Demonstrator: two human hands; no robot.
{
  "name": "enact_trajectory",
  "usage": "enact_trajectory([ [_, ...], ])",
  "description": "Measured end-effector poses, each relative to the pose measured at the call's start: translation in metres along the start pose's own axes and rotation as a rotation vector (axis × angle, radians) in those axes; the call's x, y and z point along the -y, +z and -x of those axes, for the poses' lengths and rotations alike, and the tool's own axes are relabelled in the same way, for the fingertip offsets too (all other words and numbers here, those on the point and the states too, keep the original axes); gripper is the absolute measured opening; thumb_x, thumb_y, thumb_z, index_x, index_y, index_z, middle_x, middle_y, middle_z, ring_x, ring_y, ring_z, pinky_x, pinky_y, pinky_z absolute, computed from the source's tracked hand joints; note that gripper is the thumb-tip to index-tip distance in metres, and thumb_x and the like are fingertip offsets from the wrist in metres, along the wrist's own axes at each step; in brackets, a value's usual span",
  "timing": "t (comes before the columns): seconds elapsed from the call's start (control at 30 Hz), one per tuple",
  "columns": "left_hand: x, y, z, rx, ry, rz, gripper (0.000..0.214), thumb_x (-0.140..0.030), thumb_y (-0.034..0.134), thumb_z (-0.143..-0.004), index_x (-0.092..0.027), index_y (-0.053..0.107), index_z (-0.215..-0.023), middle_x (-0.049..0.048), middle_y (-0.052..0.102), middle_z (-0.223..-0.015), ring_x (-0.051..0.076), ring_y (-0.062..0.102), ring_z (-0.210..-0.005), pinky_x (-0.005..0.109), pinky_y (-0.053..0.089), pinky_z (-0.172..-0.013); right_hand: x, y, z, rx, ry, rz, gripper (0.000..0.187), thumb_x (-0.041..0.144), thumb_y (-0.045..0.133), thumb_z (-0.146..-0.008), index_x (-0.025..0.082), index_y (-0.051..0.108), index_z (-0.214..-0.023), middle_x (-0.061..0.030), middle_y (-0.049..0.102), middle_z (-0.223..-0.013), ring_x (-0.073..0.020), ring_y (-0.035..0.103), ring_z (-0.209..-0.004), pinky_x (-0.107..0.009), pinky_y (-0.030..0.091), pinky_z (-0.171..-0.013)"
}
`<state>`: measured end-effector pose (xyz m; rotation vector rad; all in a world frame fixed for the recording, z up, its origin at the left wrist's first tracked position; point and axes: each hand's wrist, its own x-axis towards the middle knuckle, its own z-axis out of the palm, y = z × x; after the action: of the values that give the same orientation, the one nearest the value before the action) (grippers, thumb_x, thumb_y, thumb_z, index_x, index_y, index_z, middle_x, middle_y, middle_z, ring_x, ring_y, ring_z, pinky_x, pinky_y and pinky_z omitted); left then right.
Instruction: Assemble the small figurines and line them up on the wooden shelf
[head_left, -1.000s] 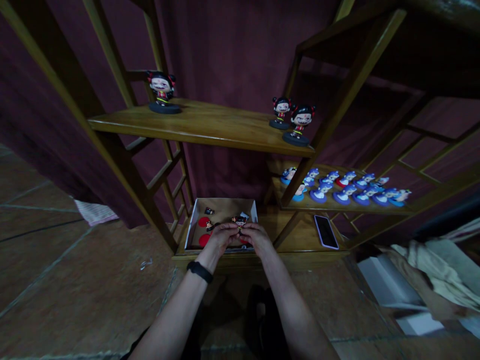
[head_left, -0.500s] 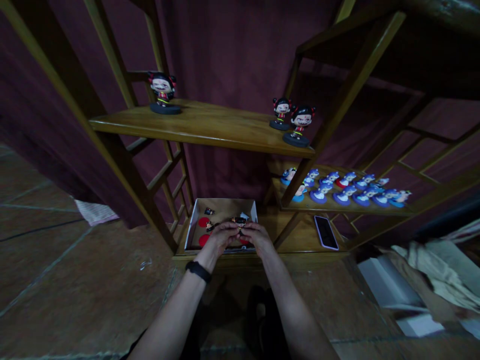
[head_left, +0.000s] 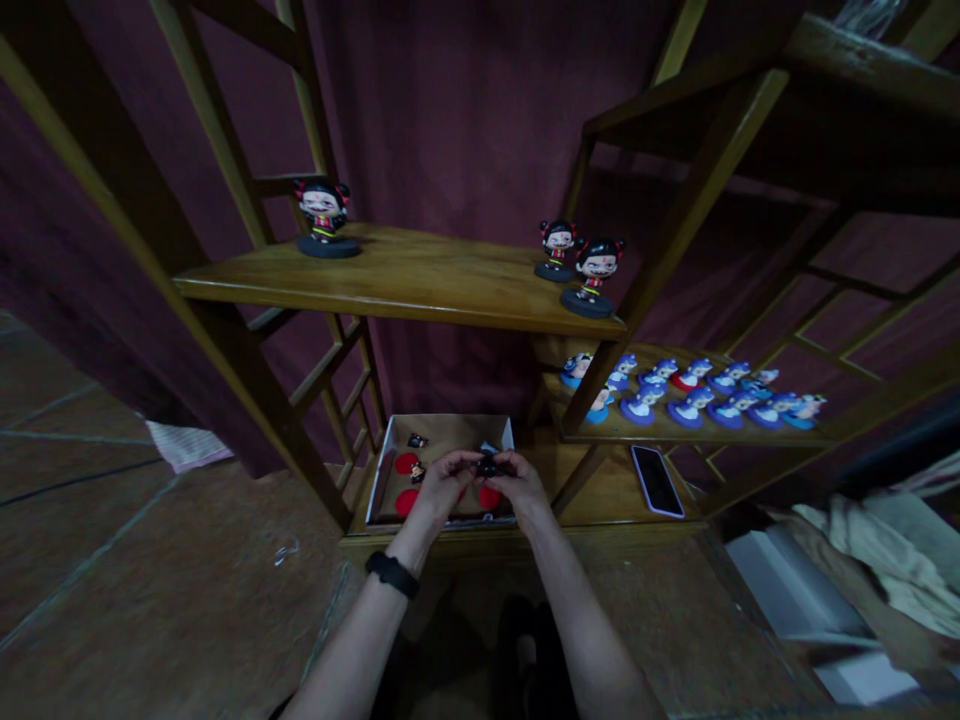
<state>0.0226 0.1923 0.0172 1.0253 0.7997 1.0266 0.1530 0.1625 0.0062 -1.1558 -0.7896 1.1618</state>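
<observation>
Over a shallow cardboard box (head_left: 450, 428), my left hand (head_left: 444, 484) and my right hand (head_left: 523, 482) meet with closed fingers around a small dark figurine (head_left: 487, 467). Much of that figurine is hidden by the fingers. Inside the box lie several red discs, one red disc (head_left: 406, 464) at the left and another red disc (head_left: 490, 497) under my right hand. A small figurine (head_left: 418, 471) rests among the discs, and a second small figurine (head_left: 418, 440) lies near the back wall of the box.
A wooden shelf (head_left: 420, 280) above bears three black-haired figurines, one at the left (head_left: 324, 215). To the right, a lower shelf (head_left: 585, 425) holds several blue-and-white figurines. A phone (head_left: 658, 481) lies beside the box. White boxes (head_left: 787, 580) stand on the floor at right.
The figurine has turned between my fingers, so its dark side now shows. The whole scene sits slightly lower as the head view tilts up.
</observation>
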Motion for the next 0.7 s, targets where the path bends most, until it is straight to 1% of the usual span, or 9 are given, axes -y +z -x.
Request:
enact_trajectory([
  [0.1,-0.006,-0.003,0.0,-0.002,-0.037,0.022,0.021,-0.024,0.068,-0.062,-0.015,0.067,-0.08,0.0031,0.064,-0.07,0.012,0.056,-0.062,0.021,0.042,-0.057,0.004,0.003,-0.002,0.026,-0.151,0.11,0.021,0.015,0.064,-0.053,0.021,0.058,-0.072,0.0033,0.06,-0.071,-0.0147,0.058,-0.074,-0.028,0.046,-0.074],
  [0.17,-0.008,-0.006,-0.001,-0.002,-0.026,0.008,0.021,-0.025,0.069,-0.062,-0.015,0.068,-0.079,0.0019,0.063,-0.066,0.01,0.053,-0.059,0.019,0.039,-0.053,0.006,0.005,-0.001,0.03,-0.237,0.183,0.015,0.015,0.059,-0.058,0.021,0.058,-0.072,0.0014,0.061,-0.077,-0.0152,0.058,-0.076,-0.028,0.046,-0.074],
  [0.27,-0.01,-0.009,-0.003,0.026,0.031,-0.015,0.018,-0.023,0.07,-0.061,-0.014,0.067,-0.078,0.0022,0.063,-0.067,0.01,0.053,-0.06,0.02,0.039,-0.056,0.009,0.007,0.001,0.007,-0.376,0.284,0.015,0.014,0.052,-0.064,0.021,0.059,-0.075,-0.0018,0.059,-0.093,-0.016,0.057,-0.087,-0.028,0.045,-0.079],
  [0.33,-0.012,-0.009,-0.003,0.025,0.062,-0.033,0.016,-0.023,0.07,-0.061,-0.014,0.067,-0.074,0.0023,0.063,-0.067,0.011,0.054,-0.061,0.021,0.04,-0.059,0.012,0.007,0.004,0.01,-0.445,0.35,0.018,0.013,0.049,-0.066,0.021,0.06,-0.076,-0.0028,0.058,-0.096,-0.0167,0.055,-0.093,-0.029,0.043,-0.082],
  [0.4,-0.014,-0.008,-0.002,0.004,0.081,-0.055,0.014,-0.022,0.07,-0.061,-0.015,0.066,-0.072,0.0015,0.062,-0.065,0.011,0.053,-0.061,0.021,0.04,-0.059,0.015,0.007,0.006,0.011,-0.482,0.402,0.02,0.012,0.047,-0.068,0.022,0.061,-0.077,-0.0029,0.058,-0.095,-0.0171,0.054,-0.095,-0.03,0.042,-0.083],
  [0.53,-0.016,-0.005,-0.002,-0.022,0.11,-0.103,0.011,-0.021,0.07,-0.061,-0.015,0.066,-0.07,0.0004,0.061,-0.062,0.01,0.052,-0.059,0.02,0.039,-0.057,0.02,0.007,0.009,-0.012,-0.506,0.44,0.02,0.012,0.046,-0.069,0.022,0.061,-0.077,-0.003,0.059,-0.093,-0.0176,0.054,-0.096,-0.03,0.041,-0.084],
  [0.7,-0.016,-0.004,-0.003,-0.033,0.125,-0.096,0.012,-0.022,0.069,-0.062,-0.015,0.067,-0.072,0.0016,0.063,-0.066,0.011,0.053,-0.062,0.021,0.041,-0.06,0.023,0.009,0.013,-0.029,-0.517,0.477,0.017,0.013,0.048,-0.071,0.022,0.061,-0.074,-0.0038,0.06,-0.094,-0.0181,0.054,-0.098,-0.03,0.042,-0.083],
])
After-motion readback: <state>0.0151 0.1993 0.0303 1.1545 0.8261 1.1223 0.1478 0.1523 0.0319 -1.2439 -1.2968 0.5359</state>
